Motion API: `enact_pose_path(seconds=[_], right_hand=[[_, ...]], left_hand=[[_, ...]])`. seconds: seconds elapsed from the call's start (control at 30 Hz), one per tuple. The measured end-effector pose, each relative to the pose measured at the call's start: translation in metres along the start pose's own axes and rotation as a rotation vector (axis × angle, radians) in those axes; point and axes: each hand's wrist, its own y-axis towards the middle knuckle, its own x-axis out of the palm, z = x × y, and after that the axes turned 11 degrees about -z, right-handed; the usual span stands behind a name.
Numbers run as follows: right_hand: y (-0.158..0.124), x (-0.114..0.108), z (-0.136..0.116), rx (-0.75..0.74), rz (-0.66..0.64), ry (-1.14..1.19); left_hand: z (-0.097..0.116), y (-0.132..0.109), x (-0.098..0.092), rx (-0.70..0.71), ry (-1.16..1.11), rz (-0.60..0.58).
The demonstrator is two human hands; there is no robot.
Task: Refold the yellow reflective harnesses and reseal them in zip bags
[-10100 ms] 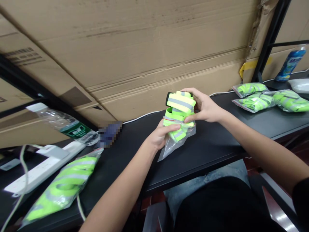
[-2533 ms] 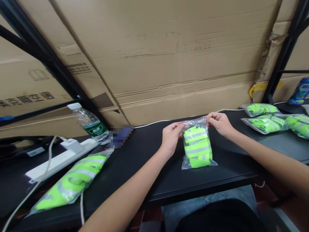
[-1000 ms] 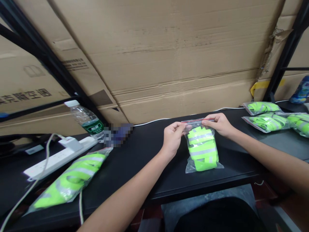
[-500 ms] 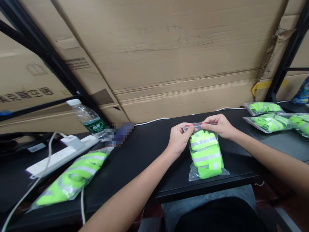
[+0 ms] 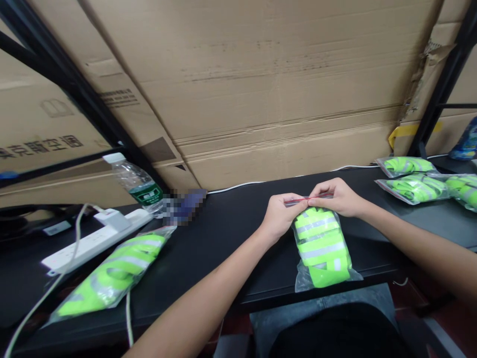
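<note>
A clear zip bag with folded neon-green, silver-striped reflective straps inside hangs from my two hands at the table's front edge. My left hand pinches the left part of its red-lined zip strip. On the same strip, my right hand is closed with thumb and fingers pressed together. The two thumbs nearly meet near the strip's middle. The bag's bottom corners flare out loosely over the edge.
At left on the black table lie another filled bag, a white power strip with a cable, and a leaning water bottle. Several filled bags lie at right. Cardboard stands behind.
My hands have come closer together along the zip strip, the left one moving right and slightly down. The bag has shifted a little towards me and to the right.
</note>
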Motion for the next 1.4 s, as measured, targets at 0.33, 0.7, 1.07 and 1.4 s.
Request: enact_pose_path(seconds=[0.33,0.7,1.07,1.4], right_hand=[[-0.002,-0.028,0.0,0.077,0.034,-0.231],[-0.002,-0.032,0.009,0.2,0.043,-0.18],[0.006,-0.016,0.02,0.154,0.135,-0.148],[0.008,-0.006,0.037,0.228,0.494,0.076]], left_hand=[[0.012,0.009,-0.03,-0.046,0.199,-0.136],[0.016,0.009,-0.03,-0.17,0.34,-0.077],[0.009,0.013,-0.031,-0.329,0.599,0.043],[0.04,-0.009,-0.001,-0.346,1.012,-0.024]])
